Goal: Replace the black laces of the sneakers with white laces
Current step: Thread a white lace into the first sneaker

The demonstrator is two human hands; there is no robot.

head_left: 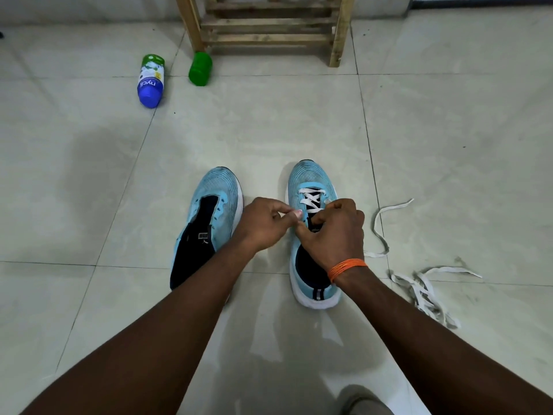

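Observation:
Two light blue sneakers stand side by side on the tiled floor, toes pointing away from me. The left sneaker [209,211] has no lace and its dark tongue lies open. The right sneaker [311,181] has a white lace [311,199] crossed through its front eyelets. My left hand [263,223] pinches a lace end at the right sneaker's left eyelet row. My right hand [335,232], with an orange thread band at the wrist, has its fingers curled over the tongue and grips the lace there. A free length of white lace [380,232] trails off to the right.
A tangled loose white lace [425,289] lies on the floor at the right. A blue and green bottle [151,80] lies on its side at the far left, a green bottle [200,68] beside it. A wooden rack [269,28] stands at the back.

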